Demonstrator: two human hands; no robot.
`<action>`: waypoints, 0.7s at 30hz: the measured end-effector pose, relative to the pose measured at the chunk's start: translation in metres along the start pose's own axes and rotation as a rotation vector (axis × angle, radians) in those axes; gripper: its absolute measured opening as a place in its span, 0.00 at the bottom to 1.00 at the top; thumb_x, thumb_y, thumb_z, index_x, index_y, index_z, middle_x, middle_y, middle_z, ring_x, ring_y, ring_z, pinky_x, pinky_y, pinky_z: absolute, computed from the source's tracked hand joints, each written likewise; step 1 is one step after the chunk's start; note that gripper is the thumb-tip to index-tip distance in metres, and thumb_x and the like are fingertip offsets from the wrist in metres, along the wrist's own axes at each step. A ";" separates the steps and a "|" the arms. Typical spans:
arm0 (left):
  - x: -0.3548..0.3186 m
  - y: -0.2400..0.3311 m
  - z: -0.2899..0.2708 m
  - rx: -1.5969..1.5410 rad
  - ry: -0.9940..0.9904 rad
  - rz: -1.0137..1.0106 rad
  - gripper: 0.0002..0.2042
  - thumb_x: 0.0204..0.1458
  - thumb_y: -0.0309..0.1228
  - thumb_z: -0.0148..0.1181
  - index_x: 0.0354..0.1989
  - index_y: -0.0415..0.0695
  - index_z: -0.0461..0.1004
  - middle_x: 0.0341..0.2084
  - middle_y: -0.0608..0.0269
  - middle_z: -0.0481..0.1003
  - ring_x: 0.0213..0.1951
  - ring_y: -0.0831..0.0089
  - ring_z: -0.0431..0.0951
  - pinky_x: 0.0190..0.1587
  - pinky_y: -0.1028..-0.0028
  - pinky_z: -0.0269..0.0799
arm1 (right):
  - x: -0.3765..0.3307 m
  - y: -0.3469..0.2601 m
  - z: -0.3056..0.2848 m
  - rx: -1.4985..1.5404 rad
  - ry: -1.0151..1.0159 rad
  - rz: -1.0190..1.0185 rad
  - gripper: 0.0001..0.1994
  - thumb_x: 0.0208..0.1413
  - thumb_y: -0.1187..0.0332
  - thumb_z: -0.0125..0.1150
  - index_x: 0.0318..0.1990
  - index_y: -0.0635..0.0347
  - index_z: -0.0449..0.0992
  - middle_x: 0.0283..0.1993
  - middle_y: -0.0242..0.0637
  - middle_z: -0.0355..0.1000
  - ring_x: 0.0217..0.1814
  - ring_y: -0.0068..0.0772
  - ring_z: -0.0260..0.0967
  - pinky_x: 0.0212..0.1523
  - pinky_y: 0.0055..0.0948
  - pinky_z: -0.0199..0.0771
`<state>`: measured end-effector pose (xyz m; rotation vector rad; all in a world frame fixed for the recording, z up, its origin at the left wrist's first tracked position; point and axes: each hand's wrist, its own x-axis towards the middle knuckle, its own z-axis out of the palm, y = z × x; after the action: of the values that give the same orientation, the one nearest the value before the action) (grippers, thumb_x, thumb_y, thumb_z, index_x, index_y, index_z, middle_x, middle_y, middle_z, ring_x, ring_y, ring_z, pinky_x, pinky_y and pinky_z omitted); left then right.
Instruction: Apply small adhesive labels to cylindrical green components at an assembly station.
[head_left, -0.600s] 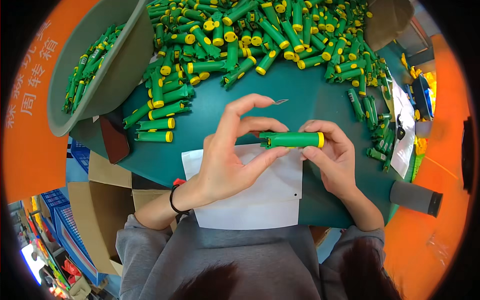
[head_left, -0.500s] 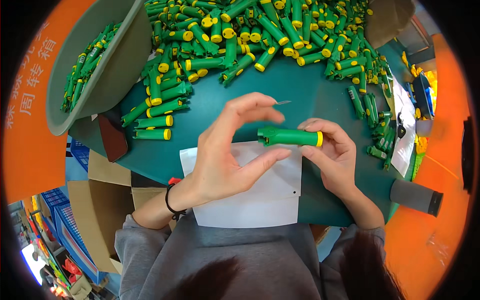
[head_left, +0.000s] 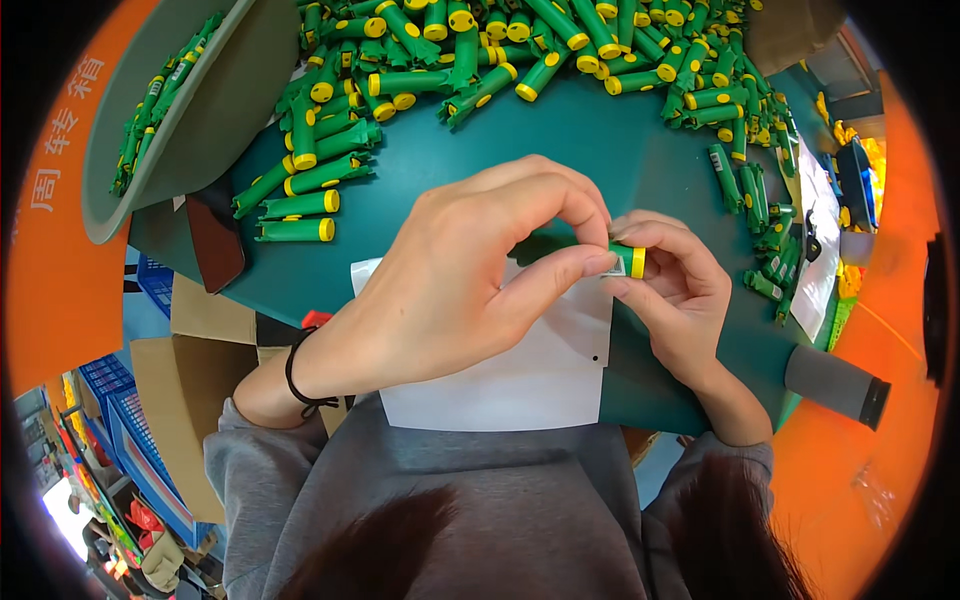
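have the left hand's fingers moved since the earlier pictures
Yes, rightward: the fingers of the left hand now reach past the black dot on the white paper.

Below the grip on a tube point(head_left: 638, 262), paper point(head_left: 490, 395) lies on the table point(head_left: 450, 160). Beyond the grip spreads a tube heap point(head_left: 560, 24); left, a tub point(head_left: 215, 130) holds more tubes; right and nearer, a cylinder point(head_left: 835, 385).

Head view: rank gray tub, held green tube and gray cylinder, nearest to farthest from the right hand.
1. Green tube, in the right hand.
2. Gray cylinder, right and lower in view.
3. Gray tub, far upper left.
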<state>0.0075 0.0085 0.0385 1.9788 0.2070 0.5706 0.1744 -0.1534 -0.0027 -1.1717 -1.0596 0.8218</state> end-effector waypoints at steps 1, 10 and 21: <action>0.001 0.002 0.000 -0.017 -0.019 -0.025 0.05 0.52 0.20 0.67 0.36 0.38 0.78 0.40 0.57 0.80 0.43 0.68 0.79 0.49 0.71 0.73 | 0.000 0.001 -0.001 -0.030 0.010 -0.028 0.20 0.52 0.87 0.66 0.53 0.69 0.75 0.57 0.44 0.71 0.59 0.36 0.71 0.62 0.35 0.74; 0.002 0.006 0.001 0.018 -0.040 -0.034 0.05 0.52 0.19 0.67 0.35 0.37 0.78 0.37 0.59 0.80 0.40 0.69 0.80 0.46 0.72 0.74 | -0.002 -0.003 -0.001 -0.083 -0.012 -0.030 0.20 0.51 0.87 0.67 0.53 0.69 0.76 0.57 0.44 0.70 0.59 0.35 0.72 0.59 0.33 0.77; 0.001 0.006 0.002 0.045 -0.038 -0.036 0.05 0.51 0.20 0.67 0.35 0.37 0.78 0.35 0.59 0.80 0.39 0.68 0.80 0.45 0.72 0.74 | -0.003 -0.004 0.000 -0.117 -0.027 -0.013 0.20 0.51 0.86 0.68 0.53 0.68 0.76 0.58 0.44 0.70 0.59 0.33 0.71 0.59 0.31 0.77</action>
<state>0.0086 0.0044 0.0436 2.0237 0.2331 0.5094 0.1730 -0.1573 0.0007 -1.2538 -1.1487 0.7761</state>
